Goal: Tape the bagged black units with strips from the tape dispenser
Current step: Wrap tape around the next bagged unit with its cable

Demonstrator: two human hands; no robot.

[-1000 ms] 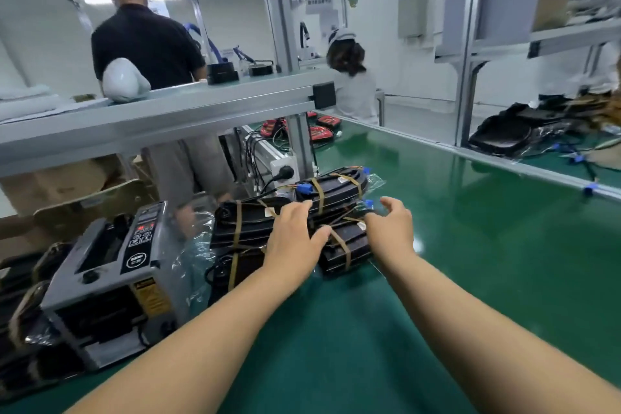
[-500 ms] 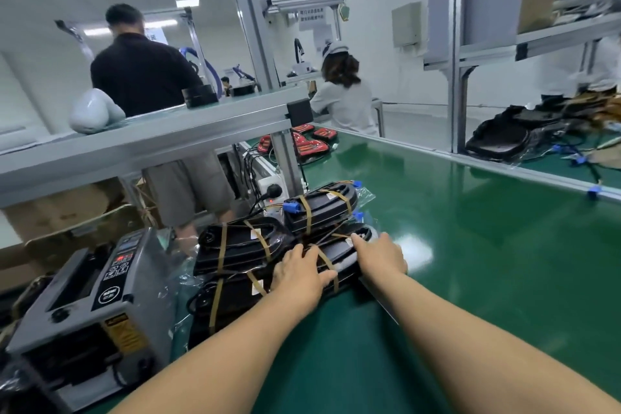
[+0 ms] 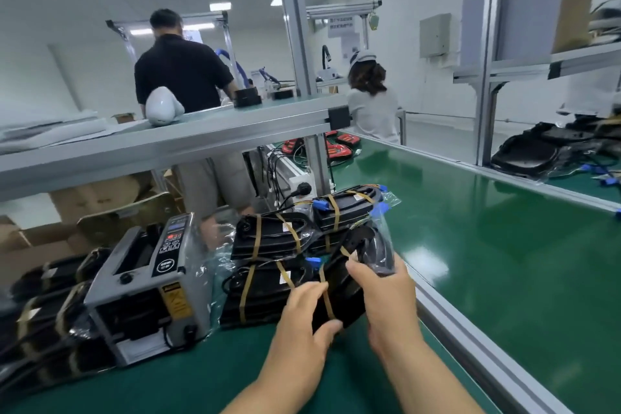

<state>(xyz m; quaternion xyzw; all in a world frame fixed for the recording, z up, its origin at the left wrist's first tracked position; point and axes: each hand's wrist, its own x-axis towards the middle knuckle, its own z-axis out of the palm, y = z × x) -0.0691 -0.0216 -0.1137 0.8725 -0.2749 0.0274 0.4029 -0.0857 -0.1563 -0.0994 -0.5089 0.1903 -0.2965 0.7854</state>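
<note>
At the far left, a stack of already banded bagged units [image 3: 50, 309] lies on the green bench mat [image 3: 201, 380], partly cut off by the frame edge. Just to its right stands the grey tape dispenser [image 3: 148, 286], its control panel facing up and its slot towards the person. No strip can be made out at the slot.

Right of the dispenser sits a pile of bagged black units [image 3: 268, 239], each in clear plastic and crossed by tan tape bands, stacked in at least two layers with cables and blue connectors showing through the bags.

In front of that pile the left hand [image 3: 302, 316] grips the near end of one bagged black unit [image 3: 341, 299]. Its fingers curl over the top face and its thumb hooks under the near edge. A tan tape strip [image 3: 325, 296] crosses the unit just beside those fingers. The unit is tilted, its far end higher, over the right part of the mat and touching or almost touching the pile behind it.

The right hand [image 3: 389, 302] clasps the same unit along its right side, thumb pressed on top and fingers wrapped round underneath, with loose bag plastic bunched above the knuckles.

Further right, an aluminium rail [image 3: 470, 339] borders the mat, and beyond it runs the green conveyor belt [image 3: 521, 262].
</note>
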